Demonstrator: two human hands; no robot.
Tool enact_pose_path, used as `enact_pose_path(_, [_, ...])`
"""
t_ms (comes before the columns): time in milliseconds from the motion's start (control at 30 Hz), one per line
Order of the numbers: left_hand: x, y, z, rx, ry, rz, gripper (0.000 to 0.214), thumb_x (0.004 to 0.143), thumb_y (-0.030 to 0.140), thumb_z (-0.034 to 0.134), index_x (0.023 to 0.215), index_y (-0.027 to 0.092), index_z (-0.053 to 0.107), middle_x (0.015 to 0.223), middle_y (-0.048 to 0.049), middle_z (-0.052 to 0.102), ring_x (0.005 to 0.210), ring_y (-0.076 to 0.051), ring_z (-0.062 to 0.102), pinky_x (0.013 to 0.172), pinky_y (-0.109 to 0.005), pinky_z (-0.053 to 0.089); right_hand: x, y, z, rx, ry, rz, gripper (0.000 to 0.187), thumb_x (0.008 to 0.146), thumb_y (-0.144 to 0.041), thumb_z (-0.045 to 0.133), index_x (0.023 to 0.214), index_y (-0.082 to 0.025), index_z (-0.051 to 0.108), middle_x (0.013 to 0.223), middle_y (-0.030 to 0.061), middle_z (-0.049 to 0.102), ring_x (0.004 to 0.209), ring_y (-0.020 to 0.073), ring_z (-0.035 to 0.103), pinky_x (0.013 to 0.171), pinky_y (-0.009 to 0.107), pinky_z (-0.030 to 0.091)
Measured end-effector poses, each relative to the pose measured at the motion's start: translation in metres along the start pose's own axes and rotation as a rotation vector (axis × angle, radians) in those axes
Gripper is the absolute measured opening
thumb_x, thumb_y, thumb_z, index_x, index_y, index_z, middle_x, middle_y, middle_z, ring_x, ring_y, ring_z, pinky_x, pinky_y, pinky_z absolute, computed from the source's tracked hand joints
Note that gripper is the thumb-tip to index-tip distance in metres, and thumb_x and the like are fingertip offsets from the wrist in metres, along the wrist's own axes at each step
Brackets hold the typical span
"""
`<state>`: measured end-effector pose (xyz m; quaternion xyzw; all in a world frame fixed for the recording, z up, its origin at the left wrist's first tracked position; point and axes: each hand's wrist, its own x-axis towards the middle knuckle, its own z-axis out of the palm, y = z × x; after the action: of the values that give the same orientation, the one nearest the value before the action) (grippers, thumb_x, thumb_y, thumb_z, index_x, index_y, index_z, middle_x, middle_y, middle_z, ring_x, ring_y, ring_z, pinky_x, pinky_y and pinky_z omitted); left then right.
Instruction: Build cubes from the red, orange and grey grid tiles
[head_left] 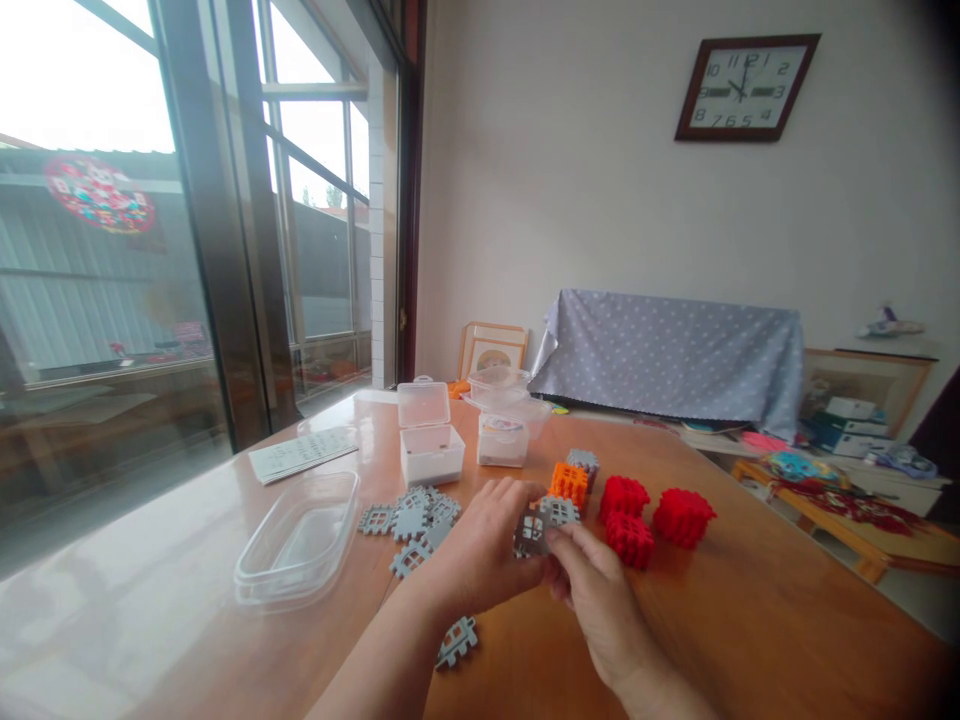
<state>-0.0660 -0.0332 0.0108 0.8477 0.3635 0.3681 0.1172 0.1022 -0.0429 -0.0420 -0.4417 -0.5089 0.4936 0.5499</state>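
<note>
Both hands meet over the wooden table (750, 620) around a small cluster of grey interlocking plastic tiles (544, 520). My left hand (480, 550) curls round the cluster from the left, fingers closed on it. My right hand (596, 590) pinches its right side. A pile of loose grey tiles (412, 520) lies just left of the hands. One grey tile (457, 641) lies alone near my left forearm. An orange cube (568, 483), a grey cube (583, 462) and three red cubes (649, 518) built from such tiles stand just beyond the hands.
A shallow clear plastic tray (300, 540) sits at the left. Behind the tiles stand an open white box (429, 435) and clear containers (504, 420). A printed sheet (300, 453) lies by the window. A covered bench (667, 350) and clutter fill the room beyond.
</note>
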Motion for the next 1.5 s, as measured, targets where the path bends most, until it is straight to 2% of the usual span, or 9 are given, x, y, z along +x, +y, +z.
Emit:
enact_pose_path(100, [-0.002,-0.008,-0.002,-0.006,0.030,-0.018,0.066,0.070,0.019,0.075,0.130,0.027,0.048,0.127,-0.0076,0.056,0.120,-0.027,0.050,0.101,-0.043,0.043,0.000,-0.003,-0.002,-0.021,0.034,-0.016,0.034,0.090,-0.046,0.059,0.070,-0.019,0.057,0.061,-0.0021,0.055,0.058,0.0121,0.045,0.055,0.024,0.034])
enact_pose_path(233, [-0.002,-0.015,-0.004,0.044,0.028,-0.044,0.056,0.070,0.020,0.075,0.122,0.026,0.054,0.122,-0.0071,0.058,0.118,-0.028,0.051,0.100,-0.044,0.043,-0.001,-0.005,-0.004,-0.032,0.050,-0.017,0.035,0.090,-0.048,0.059,0.069,-0.019,0.057,0.062,-0.0012,0.056,0.057,0.0117,0.044,0.055,0.024,0.033])
enact_pose_path(367, [-0.001,-0.014,-0.004,0.070,0.016,-0.048,0.051,0.071,0.020,0.075,0.118,0.026,0.057,0.116,-0.0054,0.060,0.112,-0.027,0.053,0.098,-0.042,0.044,0.000,-0.004,-0.004,-0.018,0.061,-0.026,0.035,0.090,-0.048,0.058,0.070,-0.019,0.057,0.062,-0.0012,0.057,0.057,0.0112,0.044,0.054,0.023,0.033])
enact_pose_path(633, [-0.001,-0.014,-0.003,0.067,0.014,-0.070,0.048,0.072,0.020,0.073,0.117,0.026,0.057,0.118,-0.0060,0.061,0.115,-0.027,0.053,0.098,-0.041,0.044,0.001,-0.003,-0.004,0.040,0.085,0.000,0.034,0.088,-0.051,0.061,0.073,-0.020,0.058,0.062,-0.0018,0.057,0.055,0.0111,0.044,0.051,0.023,0.033])
enact_pose_path(900, [-0.001,-0.031,-0.003,0.186,0.077,-0.251,0.043,0.071,0.022,0.072,0.112,0.025,0.059,0.118,-0.0050,0.065,0.110,-0.028,0.057,0.093,-0.040,0.045,0.001,-0.010,-0.006,0.028,0.247,-0.103,0.034,0.090,-0.053,0.058,0.090,-0.020,0.065,0.060,-0.0031,0.055,0.054,0.0114,0.042,0.051,0.024,0.033])
enact_pose_path(1167, [-0.002,-0.059,0.011,0.309,-0.057,-0.424,0.041,0.070,0.033,0.074,0.108,0.024,0.065,0.111,-0.0071,0.069,0.104,-0.029,0.062,0.085,-0.038,0.047,0.001,-0.012,-0.007,0.051,0.262,-0.124,0.033,0.088,-0.053,0.060,0.089,-0.020,0.066,0.060,-0.0029,0.055,0.054,0.0117,0.043,0.050,0.024,0.033])
enact_pose_path(1333, [-0.001,-0.072,0.023,0.291,-0.094,-0.407,0.044,0.070,0.038,0.074,0.111,0.024,0.067,0.112,-0.0074,0.070,0.102,-0.029,0.063,0.087,-0.037,0.048,0.000,-0.010,-0.008,0.043,0.247,-0.124,0.032,0.089,-0.052,0.060,0.089,-0.021,0.066,0.060,-0.0033,0.054,0.055,0.0120,0.041,0.052,0.024,0.033])
enact_pose_path(1500, [0.005,-0.071,0.028,0.296,-0.140,-0.374,0.044,0.070,0.039,0.075,0.111,0.024,0.068,0.111,-0.0075,0.070,0.103,-0.029,0.063,0.087,-0.037,0.049,0.000,-0.010,-0.009,0.039,0.233,-0.127,0.031,0.090,-0.051,0.060,0.091,-0.021,0.066,0.061,-0.0032,0.054,0.056,0.0122,0.042,0.053,0.025,0.033])
